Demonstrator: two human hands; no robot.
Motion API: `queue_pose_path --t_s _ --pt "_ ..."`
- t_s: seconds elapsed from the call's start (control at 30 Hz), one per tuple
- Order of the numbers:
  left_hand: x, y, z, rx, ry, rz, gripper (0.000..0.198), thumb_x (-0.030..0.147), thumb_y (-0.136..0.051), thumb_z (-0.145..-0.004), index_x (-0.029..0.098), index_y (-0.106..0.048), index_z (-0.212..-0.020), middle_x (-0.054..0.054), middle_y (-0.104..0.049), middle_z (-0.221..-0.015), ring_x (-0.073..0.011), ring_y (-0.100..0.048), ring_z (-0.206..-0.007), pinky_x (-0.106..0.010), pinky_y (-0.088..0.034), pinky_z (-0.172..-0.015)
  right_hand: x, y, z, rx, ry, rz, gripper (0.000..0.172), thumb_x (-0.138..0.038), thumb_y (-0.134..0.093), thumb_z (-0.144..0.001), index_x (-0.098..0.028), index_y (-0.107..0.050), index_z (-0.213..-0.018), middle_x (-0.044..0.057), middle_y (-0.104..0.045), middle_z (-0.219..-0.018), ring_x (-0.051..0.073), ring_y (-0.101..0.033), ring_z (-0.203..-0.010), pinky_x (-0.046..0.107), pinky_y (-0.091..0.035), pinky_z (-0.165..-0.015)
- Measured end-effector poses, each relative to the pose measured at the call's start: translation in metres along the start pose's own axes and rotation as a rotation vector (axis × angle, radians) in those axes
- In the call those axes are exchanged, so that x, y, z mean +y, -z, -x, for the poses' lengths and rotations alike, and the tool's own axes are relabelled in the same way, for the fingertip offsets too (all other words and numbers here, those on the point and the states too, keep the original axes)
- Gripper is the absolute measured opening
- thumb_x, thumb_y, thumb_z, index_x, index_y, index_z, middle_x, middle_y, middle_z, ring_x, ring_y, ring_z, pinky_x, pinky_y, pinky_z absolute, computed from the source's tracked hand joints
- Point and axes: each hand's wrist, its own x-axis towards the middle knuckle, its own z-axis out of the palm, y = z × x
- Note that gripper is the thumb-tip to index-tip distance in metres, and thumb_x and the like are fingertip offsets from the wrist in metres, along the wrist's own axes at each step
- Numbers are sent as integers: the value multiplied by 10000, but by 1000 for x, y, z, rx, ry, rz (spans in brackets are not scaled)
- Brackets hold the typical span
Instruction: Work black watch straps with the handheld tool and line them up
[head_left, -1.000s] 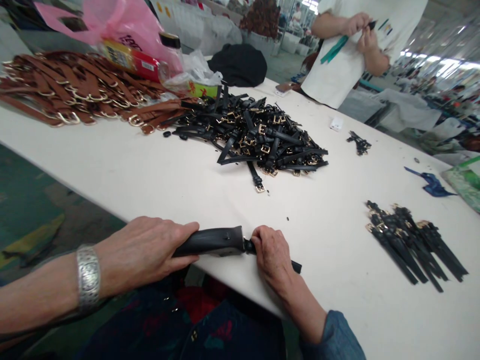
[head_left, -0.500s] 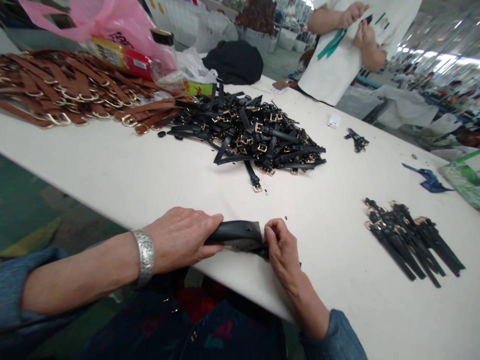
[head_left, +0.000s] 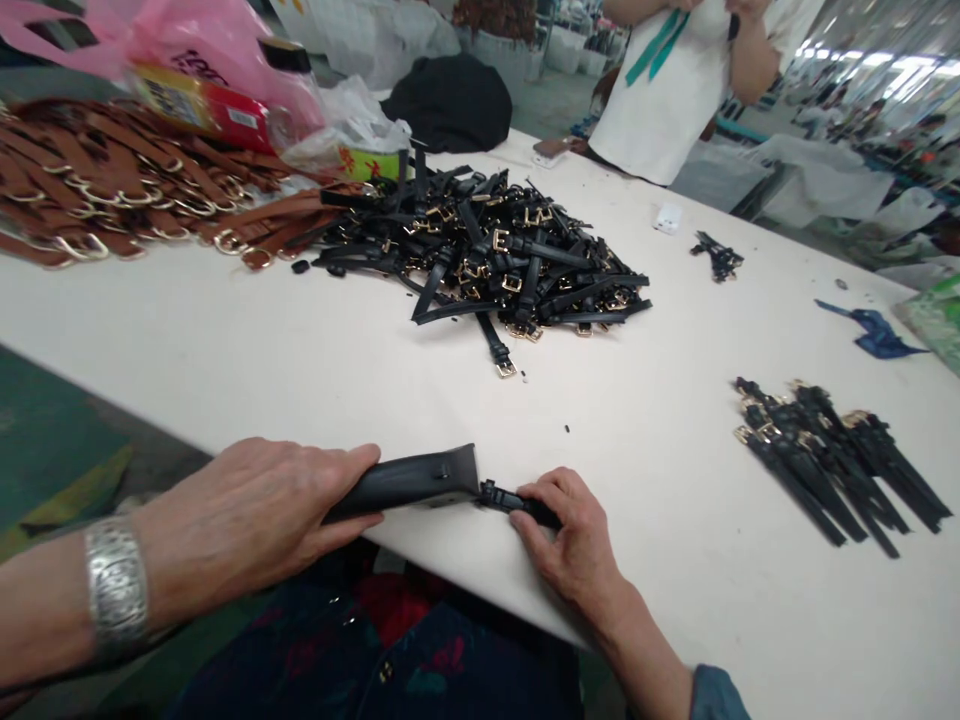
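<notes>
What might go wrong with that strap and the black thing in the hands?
The right hand pinches the strap with its fingers, so it might slip from that grip. The left hand holds the black thing near the edge of the table; if dropped, it might fall off. The black heap meets the brown straps, so they might get mixed.

Hands [head_left: 274, 505] with black tool [head_left: 409, 484] and strap [head_left: 506, 498]

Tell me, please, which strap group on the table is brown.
The left heap, in front of the pink bag. Only it is brown; the big middle pile, the small far cluster and the near row at right are black.
</notes>
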Motion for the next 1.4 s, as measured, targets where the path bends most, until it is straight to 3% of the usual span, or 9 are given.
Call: queue_pose_path --t_s 0.17,0.27,0.4,0.6,0.8,0.97,1.03,1.23,1.4 --pt "33 11 -22 12 -20 -32 266 511 -571 -977 274 -688 -1006 -99 -812 -807 -329 -773 -770 -415 -446 -666 -1 0 0 29 19 5 146 -212 -699 -932 -238 -805 -1029 70 -748 -925 247 -728 -850 371 -603 -759" --pt "42 13 -37 24 -25 -49 324 540 -571 -989 255 -704 -1068 -108 -808 -826 -334 -780 -809 -405 -456 -689 -1 2 -1 25 21 11 132 -211 -698 -924 -243 -795 -1007 62 -751 -909 242 -734 -840 365 -606 -760" --pt "24 9 -37 66 24 -40 404 582 -552 -988 240 -722 -1118 -130 -808 -840 -335 -763 -801 -413 -465 -697 -1 2 -2 34 21 5 133 -206 -707 -907 -245 -793 -1001 58 -756 -901 235 -735 -824 352 -606 -744" --pt "-4 2 0 20 24 18 306 489 -553 -1007 269 -743 -1104 -55 -826 -833 -301 -756 -781 -399 -454 -711 -1 -1 -1 56 19 -17 114 -215 -715 -918 -235 -795 -997 67 -766 -923 241 -745 -846 361 -602 -762" --pt "17 4 -4 -49 -42 -59 262 460 -557 -1030 263 -713 -1108 -90 -872 -987 -329 -799 -848 -404 -465 -700 -2 2 -3 54 44 -11 104 -194 -705 -908 -239 -772 -974 45 -740 -879 221 -724 -794 326 -583 -721" --pt "42 8 -24 9 -40 -67 213 442 -615 -1024 251 -694 -1075 -87 -834 -866 -330 -804 -824 -389 -459 -686 0 3 -4 78 64 17 79 -218 -718 -929 -233 -773 -984 50 -734 -877 228 -726 -792 330 -585 -721" --pt "40 6 -24 18 -38 -61 216 447 -620 -1021 252 -694 -1077 -89 -834 -872 -333 -803 -831 -390 -449 -686 1 2 -4 77 66 13 81 -225 -719 -932 -227 -778 -989 53 -737 -881 229 -730 -795 334 -590 -729" --pt "4 -3 -1 -9 -61 -44 257 484 -551 -1034 283 -701 -1090 -81 -866 -941 -316 -789 -813 -414 -432 -688 2 0 -2 54 43 -18 106 -199 -730 -908 -233 -794 -986 53 -753 -901 226 -740 -808 331 -592 -735" --pt "25 13 -4 -82 -44 -182 233 433 -572 -1050 268 -695 -1159 -96 -888 -1037 -337 -818 -892 -420 -458 -710 4 1 -3 59 38 -33 101 -206 -734 -901 -224 -814 -961 62 -765 -887 237 -752 -806 345 -603 -732"
